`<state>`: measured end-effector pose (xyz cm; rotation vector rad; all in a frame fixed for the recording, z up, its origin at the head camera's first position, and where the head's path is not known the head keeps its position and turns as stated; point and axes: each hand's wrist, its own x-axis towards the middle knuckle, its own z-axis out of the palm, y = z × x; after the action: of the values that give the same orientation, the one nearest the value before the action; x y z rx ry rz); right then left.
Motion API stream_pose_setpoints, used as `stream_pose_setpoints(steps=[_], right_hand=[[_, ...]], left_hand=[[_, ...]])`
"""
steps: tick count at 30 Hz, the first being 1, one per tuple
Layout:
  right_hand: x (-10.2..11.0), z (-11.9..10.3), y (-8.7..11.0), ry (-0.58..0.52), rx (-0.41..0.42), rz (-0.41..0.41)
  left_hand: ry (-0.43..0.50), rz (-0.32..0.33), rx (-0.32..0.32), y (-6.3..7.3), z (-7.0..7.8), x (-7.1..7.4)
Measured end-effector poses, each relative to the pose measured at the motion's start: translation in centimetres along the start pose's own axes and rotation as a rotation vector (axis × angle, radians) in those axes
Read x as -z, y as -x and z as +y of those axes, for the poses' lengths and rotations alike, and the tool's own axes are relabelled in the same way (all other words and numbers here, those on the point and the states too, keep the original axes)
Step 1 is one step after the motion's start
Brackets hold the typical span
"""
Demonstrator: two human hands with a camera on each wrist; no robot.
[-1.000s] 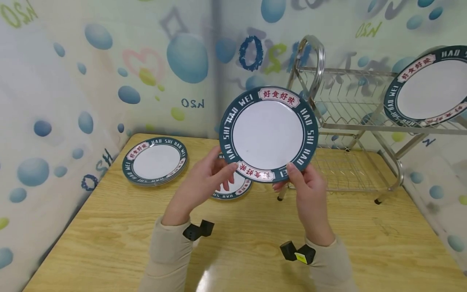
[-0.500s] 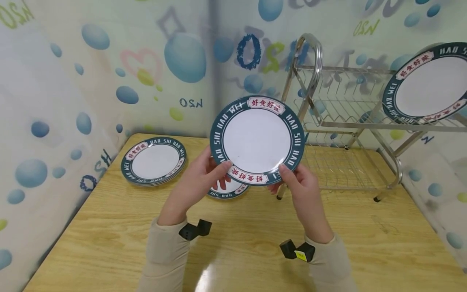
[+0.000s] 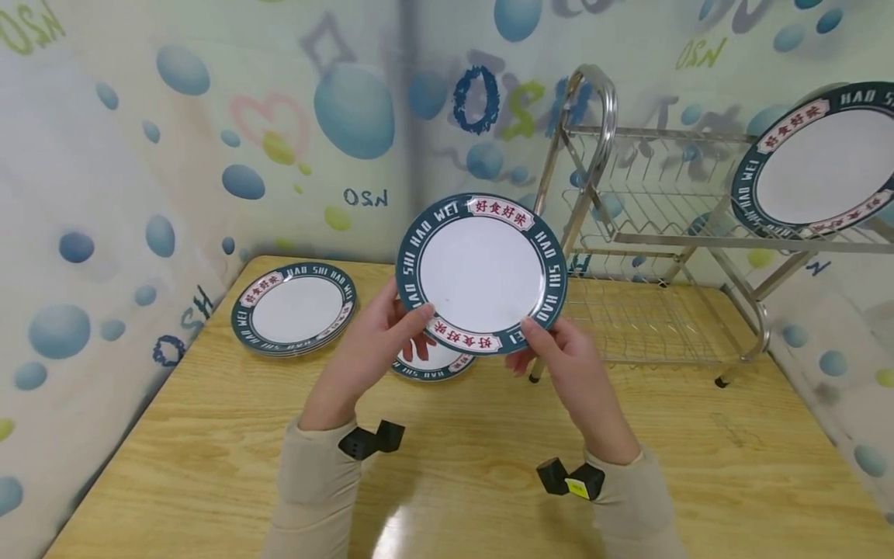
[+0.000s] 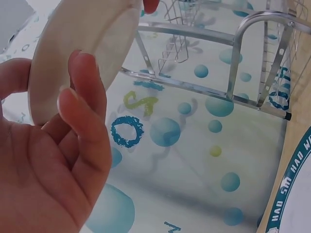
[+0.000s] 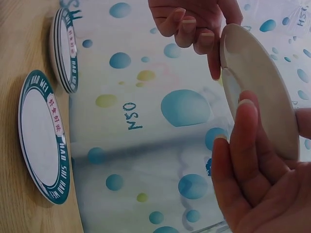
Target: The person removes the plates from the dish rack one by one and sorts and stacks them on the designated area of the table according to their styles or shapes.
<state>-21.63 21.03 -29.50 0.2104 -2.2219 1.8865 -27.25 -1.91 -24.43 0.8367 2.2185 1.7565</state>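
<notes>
A white plate [image 3: 482,272] with a dark green lettered rim is held up in the air, tilted so its face shows in the head view. My left hand [image 3: 373,349] pinches its lower left edge, thumb on the rim and fingers behind. My right hand [image 3: 569,365] pinches the lower right edge the same way. Both wrist views show the plate's pale underside [image 4: 77,53], with fingers curled behind it. Below and behind the held plate lies another plate [image 5: 41,141] on the table, partly hidden in the head view by the left hand and the held plate.
A stack of several matching plates [image 3: 296,310] sits at the table's back left. To the right stands a two-tier metal dish rack [image 3: 649,237], with a plate [image 3: 824,167] upright on its upper tier. A patterned wall covering [image 3: 377,225] closes off the back of the wooden table [image 3: 454,466].
The held plate has moved down and slightly left, with both hands following. It tips back a little more than before. The stack, the rack and the other plates have stayed put.
</notes>
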Motion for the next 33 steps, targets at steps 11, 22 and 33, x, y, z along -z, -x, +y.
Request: stream_pose_setpoints(steps=[11,22,33], right_hand=[[0.1,-0.2,0.0,0.028,-0.018,-0.039],[0.1,0.1,-0.1,0.040,-0.039,-0.061],[0.1,0.3,-0.2,0.060,-0.051,-0.066]], left_hand=[[0.012,0.035,0.036,0.0,0.0,0.3],[0.089,0.041,0.038,-0.8,-2.9,0.6],[0.149,0.047,0.050,-0.9,-3.1,0.6]])
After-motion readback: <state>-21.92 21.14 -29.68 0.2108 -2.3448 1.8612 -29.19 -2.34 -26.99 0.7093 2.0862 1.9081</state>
